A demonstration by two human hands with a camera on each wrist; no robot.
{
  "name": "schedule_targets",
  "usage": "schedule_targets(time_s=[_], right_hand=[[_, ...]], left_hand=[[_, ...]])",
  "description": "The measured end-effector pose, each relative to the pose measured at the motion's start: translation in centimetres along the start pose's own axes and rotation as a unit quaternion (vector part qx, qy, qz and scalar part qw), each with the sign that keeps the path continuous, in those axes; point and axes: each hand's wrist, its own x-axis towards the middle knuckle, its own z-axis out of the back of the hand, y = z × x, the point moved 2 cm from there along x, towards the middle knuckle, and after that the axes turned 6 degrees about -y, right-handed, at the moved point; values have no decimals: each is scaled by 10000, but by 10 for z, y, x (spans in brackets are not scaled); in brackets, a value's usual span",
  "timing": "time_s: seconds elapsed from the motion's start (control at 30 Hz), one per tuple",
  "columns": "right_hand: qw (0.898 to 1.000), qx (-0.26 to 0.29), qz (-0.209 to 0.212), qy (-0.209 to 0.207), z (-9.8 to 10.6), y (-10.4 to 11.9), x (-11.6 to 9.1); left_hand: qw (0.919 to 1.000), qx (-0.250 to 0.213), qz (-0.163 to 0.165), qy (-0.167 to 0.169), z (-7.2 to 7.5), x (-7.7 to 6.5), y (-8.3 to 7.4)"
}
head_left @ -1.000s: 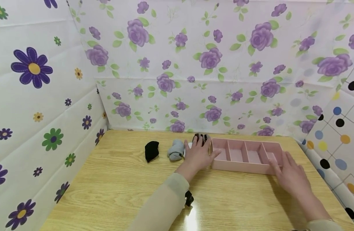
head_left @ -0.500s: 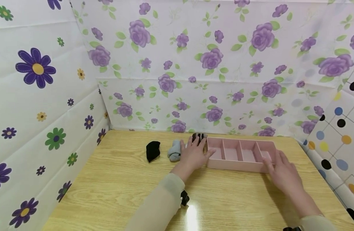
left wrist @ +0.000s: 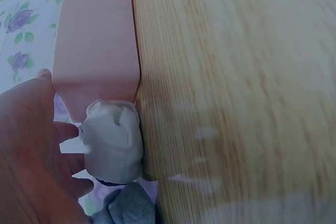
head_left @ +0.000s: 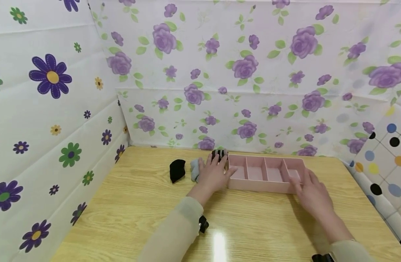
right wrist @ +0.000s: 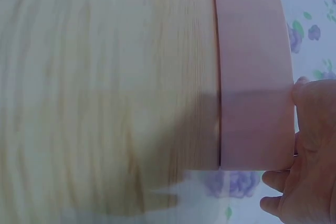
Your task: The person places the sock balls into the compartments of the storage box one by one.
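Where right hand (head_left: 314,194) rests, pink four-compartment box (head_left: 259,186)

Cream sleeves (head_left: 171,233) and black wrist cameras (head_left: 203,224) are worn.

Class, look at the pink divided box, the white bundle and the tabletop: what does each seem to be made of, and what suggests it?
Pink box: probably matte plastic; thin, smooth, evenly coloured walls.
White bundle: likely soft fabric, dull, with gathered folds.
Tabletop: glossy wood or wood-look laminate; grain lines and a bright reflection.
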Motion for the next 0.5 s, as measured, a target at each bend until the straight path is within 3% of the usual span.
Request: schedule_targets(time_s=[0.5], right_hand=[[9995,307,4,122,-7,23,1]], left_hand=[[9998,15,136,-159,6,-6,23]])
